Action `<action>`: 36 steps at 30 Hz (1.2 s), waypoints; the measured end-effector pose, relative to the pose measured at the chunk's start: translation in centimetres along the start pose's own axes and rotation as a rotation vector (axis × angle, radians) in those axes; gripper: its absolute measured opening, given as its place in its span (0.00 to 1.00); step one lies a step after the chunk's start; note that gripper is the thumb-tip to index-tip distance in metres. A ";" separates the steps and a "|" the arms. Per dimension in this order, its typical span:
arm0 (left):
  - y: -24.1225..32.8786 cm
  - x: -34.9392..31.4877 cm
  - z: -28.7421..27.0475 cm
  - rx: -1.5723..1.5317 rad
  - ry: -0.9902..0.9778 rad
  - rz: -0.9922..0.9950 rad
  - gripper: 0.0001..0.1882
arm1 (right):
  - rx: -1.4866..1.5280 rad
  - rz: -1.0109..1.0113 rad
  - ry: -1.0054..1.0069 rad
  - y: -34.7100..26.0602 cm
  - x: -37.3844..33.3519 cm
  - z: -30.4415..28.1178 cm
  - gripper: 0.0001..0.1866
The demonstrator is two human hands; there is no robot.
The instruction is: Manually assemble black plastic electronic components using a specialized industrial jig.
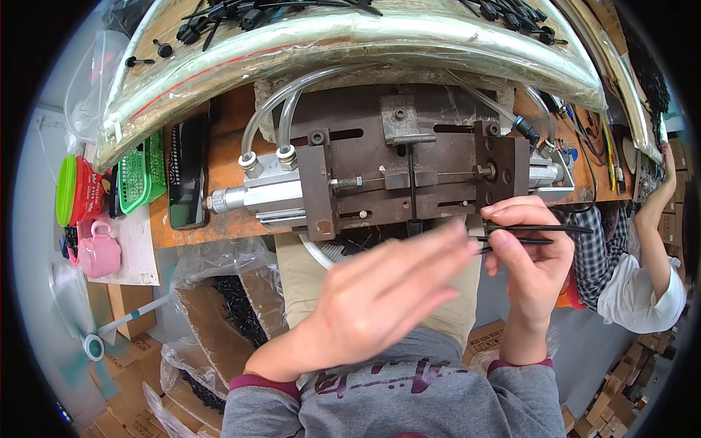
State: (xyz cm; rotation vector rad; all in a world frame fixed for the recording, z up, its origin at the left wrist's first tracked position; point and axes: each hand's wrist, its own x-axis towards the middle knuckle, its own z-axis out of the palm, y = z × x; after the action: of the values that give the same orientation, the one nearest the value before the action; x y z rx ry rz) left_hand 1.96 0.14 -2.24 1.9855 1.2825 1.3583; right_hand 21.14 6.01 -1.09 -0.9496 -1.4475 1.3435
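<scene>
My right hand [537, 252] is closed on thin black rods [544, 233], pinched between thumb and fingers right of the fixture. Across my lap reaches my left hand [380, 292], blurred by motion. Its fingers are stretched out, with the thumb apart from them, and their tips come close to the rods. Before me sits a brown metal fixture [358, 201] with a small block at its centre. A black rod [411, 179] with a thicker lower end lies across that block, its upper end at a metal clamp [400, 120]. My left hand partly hides the fixture's near side.
Silver air cylinders [270, 197] with clear hoses flank the fixture. A plastic-covered shelf [350, 36] bears black parts. Left are a phone [188, 171], green basket [142, 175] and pink cup [100, 252]. Below stands a box [201, 310] of black pieces. Another person [642, 285] sits right.
</scene>
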 end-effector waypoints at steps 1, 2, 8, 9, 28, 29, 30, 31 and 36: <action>-0.4 -0.7 -0.1 -0.057 -0.042 0.110 0.23 | 0.009 0.012 -0.024 0.0 0.0 0.1 0.09; 0.0 -0.9 -0.5 -0.091 -0.069 0.083 0.22 | 0.027 0.009 -0.033 0.0 0.1 0.1 0.09; 1.3 -2.0 -1.9 -0.059 -0.027 -0.058 0.18 | 0.036 -0.053 0.170 0.1 1.0 -0.8 0.14; 1.0 -1.9 -1.7 0.085 0.000 -0.047 0.17 | 0.050 -0.086 0.163 0.1 1.0 -1.0 0.16; -1.3 -0.2 0.7 0.457 -0.010 0.039 0.18 | 0.196 0.227 -0.029 -0.1 -0.1 -0.9 0.16; -1.1 -0.1 0.5 0.349 0.003 0.056 0.18 | 0.199 0.232 -0.030 -0.1 -0.1 -0.8 0.15; -0.8 -0.2 0.4 0.258 -0.015 0.117 0.19 | 0.203 0.237 -0.034 0.0 -0.2 -0.6 0.15; -0.4 -0.5 0.4 0.166 -0.033 0.177 0.19 | 0.207 0.242 -0.038 -0.1 -0.2 -0.5 0.15; 1.2 -0.8 -0.8 -0.057 -0.176 0.126 0.18 | 0.276 0.278 -0.131 -0.2 0.5 -0.6 0.14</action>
State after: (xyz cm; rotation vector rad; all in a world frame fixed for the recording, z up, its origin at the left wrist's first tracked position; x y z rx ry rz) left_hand 1.67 -1.22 -1.40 2.1237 1.0444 1.2287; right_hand 21.54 6.61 -0.82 -0.9166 -1.2133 1.7872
